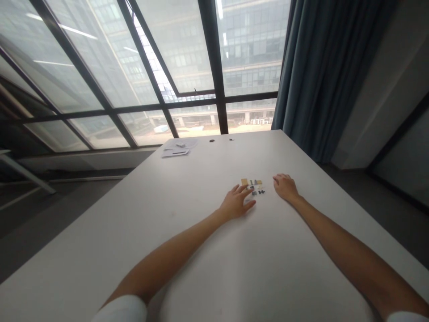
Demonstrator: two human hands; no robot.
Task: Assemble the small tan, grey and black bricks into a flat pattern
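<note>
My left hand [238, 202] is over the left side of a small group of parts, its fingers spread and nothing visible in its grip. The group holds a tan flat piece [244, 181], a smaller tan piece [259, 182], a grey piece [254, 193] and some small black pieces [262, 192]. Part of the group is hidden beneath the left fingers. To the right of the parts, my right hand [284, 185] rests on the table with its fingers curled in. Whether anything is inside those fingers I cannot make out.
The white table [201, 250] reaches to the windows. At its far left corner lie papers [176, 151] with a small white object [181, 145] on top. A dark round spot [212, 141] and a small dark item [231, 139] are near the far edge. A blue curtain [311, 80] hangs at right.
</note>
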